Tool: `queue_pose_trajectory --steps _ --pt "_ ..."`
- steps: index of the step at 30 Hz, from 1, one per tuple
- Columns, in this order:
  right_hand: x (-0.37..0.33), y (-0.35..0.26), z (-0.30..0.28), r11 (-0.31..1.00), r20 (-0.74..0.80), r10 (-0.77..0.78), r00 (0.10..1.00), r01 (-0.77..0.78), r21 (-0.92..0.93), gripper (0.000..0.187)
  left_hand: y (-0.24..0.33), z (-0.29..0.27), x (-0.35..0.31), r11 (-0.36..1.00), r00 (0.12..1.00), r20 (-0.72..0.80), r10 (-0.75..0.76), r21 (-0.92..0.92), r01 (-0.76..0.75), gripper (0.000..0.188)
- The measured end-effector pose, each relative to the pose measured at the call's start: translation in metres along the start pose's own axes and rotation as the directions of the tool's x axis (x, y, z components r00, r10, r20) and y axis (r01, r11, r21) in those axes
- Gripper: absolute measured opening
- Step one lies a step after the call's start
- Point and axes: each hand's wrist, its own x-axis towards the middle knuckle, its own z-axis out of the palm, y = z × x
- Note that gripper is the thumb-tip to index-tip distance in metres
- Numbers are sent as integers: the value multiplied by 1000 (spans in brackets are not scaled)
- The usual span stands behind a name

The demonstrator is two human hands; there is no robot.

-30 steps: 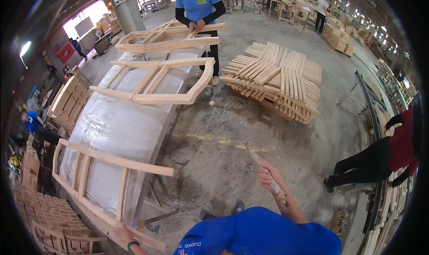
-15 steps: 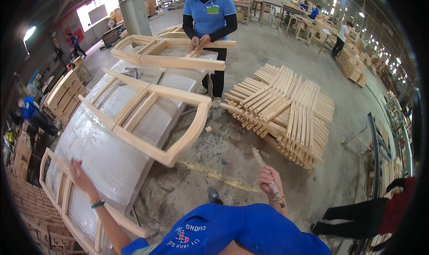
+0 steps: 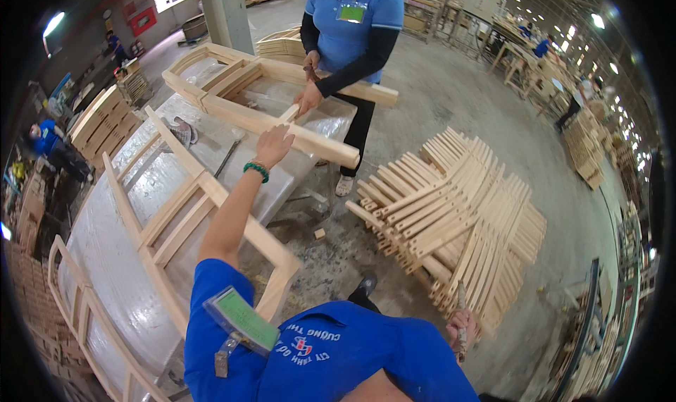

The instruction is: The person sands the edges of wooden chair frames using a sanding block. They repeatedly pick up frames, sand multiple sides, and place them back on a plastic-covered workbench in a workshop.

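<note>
My left hand [image 3: 273, 148] reaches forward over the table, fingers stretched out and palm down, at the near rail of a pale wooden frame [image 3: 253, 120]. It appears to touch that rail, with nothing seen in its grip. Across the frame, a co-worker's hand [image 3: 308, 97] holds a short wooden slat [image 3: 290, 113] against it. Low on the right, my right hand [image 3: 461, 326] is closed around a thin, mottled stick [image 3: 462, 300] that points upward. Under my left arm lies a second wooden frame [image 3: 176, 212] with crossbars and a curved end.
The table [image 3: 113, 226] is covered in shiny plastic film. Along its left edge lies a third frame [image 3: 77, 289]. A dark slim tool [image 3: 227, 158] lies between the frames. On the floor to the right sits a large stack of wooden slats [image 3: 451, 219]; a small wood block [image 3: 320, 233] lies nearby.
My left hand has swung from the table's near left to the far frame. My right hand with the stick has moved right and lower. The co-worker's hands have moved apart.
</note>
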Motion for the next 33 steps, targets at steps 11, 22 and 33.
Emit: queue_pose_trajectory --steps 11,22,33 --pt "223 -51 151 983 -83 163 983 -169 -66 24 -40 133 149 936 905 262 -336 200 289 37" --pt "311 -14 172 963 -123 165 979 -187 -193 23 -41 217 271 980 962 215 -169 -69 187 28" --pt "389 84 252 963 10 89 996 -84 -256 19 -59 249 286 985 996 62 -60 -157 69 45"
